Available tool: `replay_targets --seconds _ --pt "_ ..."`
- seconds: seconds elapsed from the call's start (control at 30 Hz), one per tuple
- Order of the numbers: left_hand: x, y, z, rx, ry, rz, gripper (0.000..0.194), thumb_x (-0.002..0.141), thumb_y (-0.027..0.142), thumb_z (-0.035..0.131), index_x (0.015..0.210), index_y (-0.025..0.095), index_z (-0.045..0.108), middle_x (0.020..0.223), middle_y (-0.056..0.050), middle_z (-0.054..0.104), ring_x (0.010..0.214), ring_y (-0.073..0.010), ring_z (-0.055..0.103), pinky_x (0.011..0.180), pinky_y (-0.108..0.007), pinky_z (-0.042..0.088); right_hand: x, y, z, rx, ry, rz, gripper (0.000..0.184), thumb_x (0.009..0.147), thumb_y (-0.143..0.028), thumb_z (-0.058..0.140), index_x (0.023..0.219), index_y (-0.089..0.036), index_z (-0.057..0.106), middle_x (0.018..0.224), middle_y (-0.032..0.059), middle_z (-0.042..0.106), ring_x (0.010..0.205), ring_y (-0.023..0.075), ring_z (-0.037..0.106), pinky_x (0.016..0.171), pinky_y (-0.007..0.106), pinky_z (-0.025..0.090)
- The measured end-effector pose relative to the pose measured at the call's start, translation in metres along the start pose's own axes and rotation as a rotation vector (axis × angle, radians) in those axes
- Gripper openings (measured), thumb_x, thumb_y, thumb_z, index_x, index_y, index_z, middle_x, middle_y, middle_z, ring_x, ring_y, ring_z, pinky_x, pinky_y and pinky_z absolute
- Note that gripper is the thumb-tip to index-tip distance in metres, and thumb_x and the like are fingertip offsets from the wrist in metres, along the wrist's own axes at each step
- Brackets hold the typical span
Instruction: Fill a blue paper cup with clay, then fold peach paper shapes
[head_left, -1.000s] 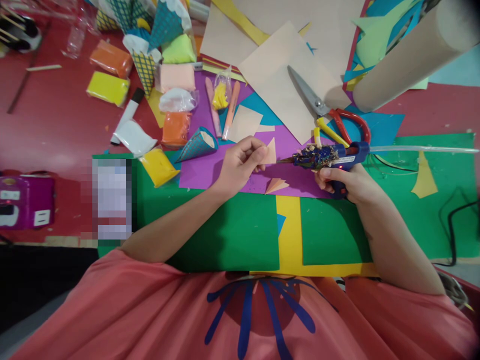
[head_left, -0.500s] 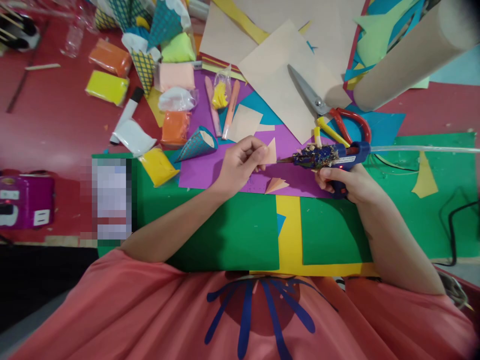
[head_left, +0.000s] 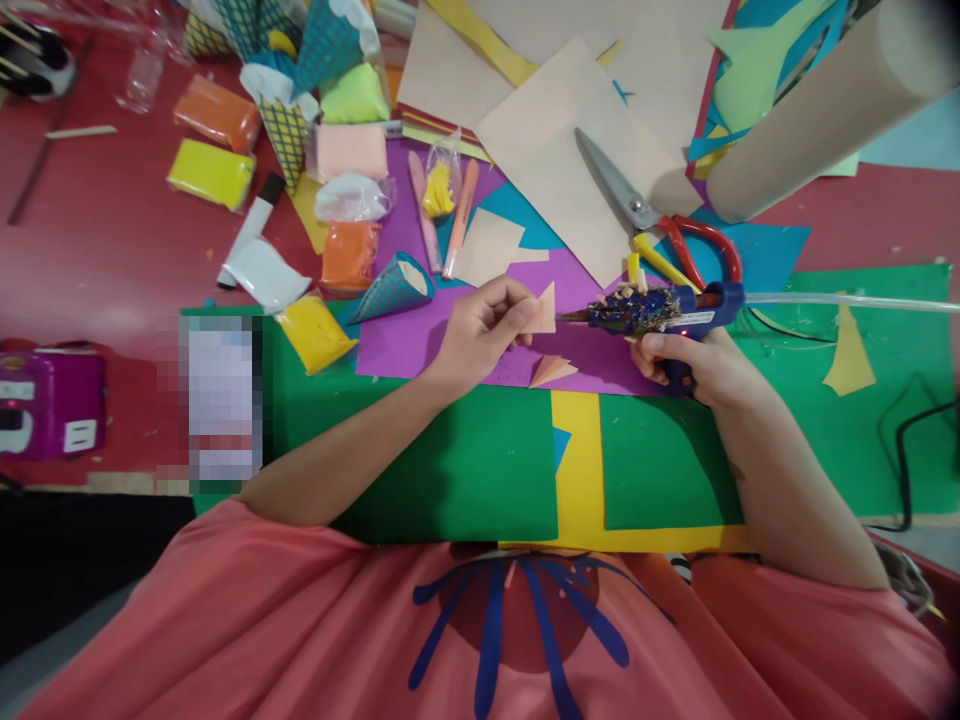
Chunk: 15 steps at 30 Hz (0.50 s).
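Note:
Between thumb and fingers, my left hand [head_left: 491, 328] pinches a small peach paper piece [head_left: 546, 310] with a pointed corner. Wrapped round the handle of a blue glue gun [head_left: 652, 310] is my right hand [head_left: 701, 362]. The gun's nozzle points left, right at the paper's edge; whether it touches I cannot tell. Dried crumbs coat its front, and a clear glue stick [head_left: 847, 300] runs out of its back. Just below lies a folded peach paper piece [head_left: 553, 371] on the purple sheet [head_left: 405, 345]. A blue patterned paper cone [head_left: 394, 288] rests left of my left hand.
Red-handled scissors [head_left: 637, 208] lie open on peach sheets beyond the gun. A large cardboard tube [head_left: 817, 115] leans at the upper right. Packets of coloured clay [head_left: 351, 255], a marker [head_left: 255, 225] and patterned cones [head_left: 285, 125] crowd the upper left. Green sheets [head_left: 465, 460] lie nearest me.
The peach paper in my left hand has shifted very slightly to the right and turned a little, showing more of its face. My right hand and the glue gun have barely moved.

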<state>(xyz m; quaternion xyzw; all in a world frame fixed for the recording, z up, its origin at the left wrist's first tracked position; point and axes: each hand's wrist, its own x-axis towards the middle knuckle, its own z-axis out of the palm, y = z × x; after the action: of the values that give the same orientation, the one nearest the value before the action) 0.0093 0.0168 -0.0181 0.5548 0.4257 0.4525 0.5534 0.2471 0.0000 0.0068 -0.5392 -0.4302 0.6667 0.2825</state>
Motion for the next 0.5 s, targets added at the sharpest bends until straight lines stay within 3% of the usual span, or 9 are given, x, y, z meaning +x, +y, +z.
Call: replay_targets --seconds 0.5 --pt "-0.0013 0.0016 0.0017 -0.009 -0.043 -0.024 0.046 0.077 0.062 0.065 0.067 0.02 0.052 0.05 0.005 0.051 0.042 -0.0053 0.047 0.039 -0.017 0.035 0.0012 0.0018 -0.0016 0.013 -0.015 -0.033 0.036 0.066 -0.046 0.076 0.054 -0.019 0.055 0.049 -0.0018 0.053 0.042 0.0085 0.044 0.038 0.024 0.034"
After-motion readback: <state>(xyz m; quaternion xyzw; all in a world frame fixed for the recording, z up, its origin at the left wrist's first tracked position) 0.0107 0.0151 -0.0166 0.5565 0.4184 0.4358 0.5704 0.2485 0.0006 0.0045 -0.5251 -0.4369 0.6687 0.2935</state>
